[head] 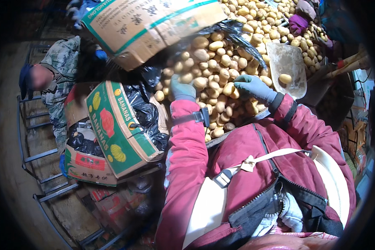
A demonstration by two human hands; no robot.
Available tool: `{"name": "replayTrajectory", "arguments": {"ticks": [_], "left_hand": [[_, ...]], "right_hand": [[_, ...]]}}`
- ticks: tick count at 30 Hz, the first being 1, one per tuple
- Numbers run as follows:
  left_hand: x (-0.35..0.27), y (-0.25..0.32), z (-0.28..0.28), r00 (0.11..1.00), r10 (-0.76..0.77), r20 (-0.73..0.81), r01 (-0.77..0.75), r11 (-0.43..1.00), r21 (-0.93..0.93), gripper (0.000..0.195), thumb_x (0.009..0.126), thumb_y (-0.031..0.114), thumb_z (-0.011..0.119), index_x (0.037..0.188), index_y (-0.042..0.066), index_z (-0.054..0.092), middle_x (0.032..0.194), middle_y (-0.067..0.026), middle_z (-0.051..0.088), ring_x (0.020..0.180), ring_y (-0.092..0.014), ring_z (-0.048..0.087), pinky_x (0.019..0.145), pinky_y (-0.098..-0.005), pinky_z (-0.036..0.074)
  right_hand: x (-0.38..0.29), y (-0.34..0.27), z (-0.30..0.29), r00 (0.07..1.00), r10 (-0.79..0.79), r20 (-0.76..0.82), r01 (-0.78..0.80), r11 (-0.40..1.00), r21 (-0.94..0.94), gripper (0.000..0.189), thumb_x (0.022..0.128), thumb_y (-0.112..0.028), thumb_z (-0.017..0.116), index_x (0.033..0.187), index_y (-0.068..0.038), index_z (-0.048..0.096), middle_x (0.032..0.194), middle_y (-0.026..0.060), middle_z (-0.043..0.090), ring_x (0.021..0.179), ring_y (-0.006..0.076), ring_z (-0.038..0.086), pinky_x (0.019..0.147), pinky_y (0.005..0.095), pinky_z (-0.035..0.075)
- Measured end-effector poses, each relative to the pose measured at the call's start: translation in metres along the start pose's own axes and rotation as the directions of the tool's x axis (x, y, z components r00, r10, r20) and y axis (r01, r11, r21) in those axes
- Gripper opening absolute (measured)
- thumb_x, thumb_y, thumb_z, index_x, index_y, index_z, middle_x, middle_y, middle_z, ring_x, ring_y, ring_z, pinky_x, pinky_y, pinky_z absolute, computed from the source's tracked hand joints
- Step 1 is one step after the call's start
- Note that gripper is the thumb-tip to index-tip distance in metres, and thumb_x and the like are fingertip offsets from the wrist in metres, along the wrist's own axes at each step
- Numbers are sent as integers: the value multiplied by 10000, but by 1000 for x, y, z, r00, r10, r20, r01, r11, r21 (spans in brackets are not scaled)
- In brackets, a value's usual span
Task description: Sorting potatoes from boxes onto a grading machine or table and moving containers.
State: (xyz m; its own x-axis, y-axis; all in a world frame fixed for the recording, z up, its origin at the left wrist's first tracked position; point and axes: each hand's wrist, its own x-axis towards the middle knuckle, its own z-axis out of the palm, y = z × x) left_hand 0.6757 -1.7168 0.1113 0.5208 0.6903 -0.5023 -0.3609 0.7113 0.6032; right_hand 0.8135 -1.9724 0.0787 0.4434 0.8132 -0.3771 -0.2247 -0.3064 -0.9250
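A heap of potatoes [220,75] lies before me, and both my hands, in grey-green gloves, are over its near part. My left hand [182,89] is at the left side, its fingertips among blurred potatoes, so its grip is unclear. My right hand [256,89] has bent fingers beside a potato [229,89]; I cannot tell whether it holds one. To its right, a worn scoop [287,67] rests on the heap with one potato [285,78] in it. A large cardboard box [153,23] is tilted over the heap's left side, with black plastic film [237,31] hanging from it.
Left of me stands a green banana carton [112,128] holding black plastic, beside another open carton [90,170]. A person in camouflage [61,62] is next to them. Metal racks [40,154] line the far left. Wooden handles [347,64] jut in at right.
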Motion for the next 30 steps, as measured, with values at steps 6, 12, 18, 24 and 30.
{"name": "replayTrajectory", "arguments": {"ticks": [6,12,18,24,30], "left_hand": [[-25,17,23,996,73,-47,-73,997,6,368,1004,377,587,1360,281,597,1367,-40,608,1252,-277,584,977,-422,545],[22,18,13,996,79,-32,-75,991,107,488,985,513,591,1372,216,614,1365,-50,625,1204,-282,608,991,-506,531],[54,12,-27,971,105,214,-139,979,152,432,994,459,602,1202,88,674,1158,-80,701,1042,-246,674,906,-432,581],[55,-4,5,840,254,479,-491,730,475,197,992,90,633,1175,21,661,1132,-80,685,1015,-197,667,871,-370,593],[87,2,48,953,131,273,-230,900,370,209,992,86,633,1189,21,654,1140,-80,681,1024,-195,663,873,-370,592]], "right_hand": [[22,-7,4,999,9,37,-8,1000,-28,349,950,-347,701,1065,-19,727,871,35,706,760,124,635,691,310,535],[41,-24,-10,999,34,21,-33,998,-56,360,936,-393,737,982,-37,716,843,47,702,731,127,647,657,308,533],[60,-41,-34,1000,-10,-19,10,1000,-26,370,923,-367,747,1050,-23,700,896,41,696,765,99,602,663,266,496],[65,-57,-41,996,-85,-38,77,982,-174,783,894,-434,761,1461,33,490,1332,193,630,1194,250,621,995,359,519],[92,-38,-37,994,-15,-107,-11,973,-231,808,883,-520,755,1429,33,535,1336,222,640,1251,307,611,1053,382,474]]}}
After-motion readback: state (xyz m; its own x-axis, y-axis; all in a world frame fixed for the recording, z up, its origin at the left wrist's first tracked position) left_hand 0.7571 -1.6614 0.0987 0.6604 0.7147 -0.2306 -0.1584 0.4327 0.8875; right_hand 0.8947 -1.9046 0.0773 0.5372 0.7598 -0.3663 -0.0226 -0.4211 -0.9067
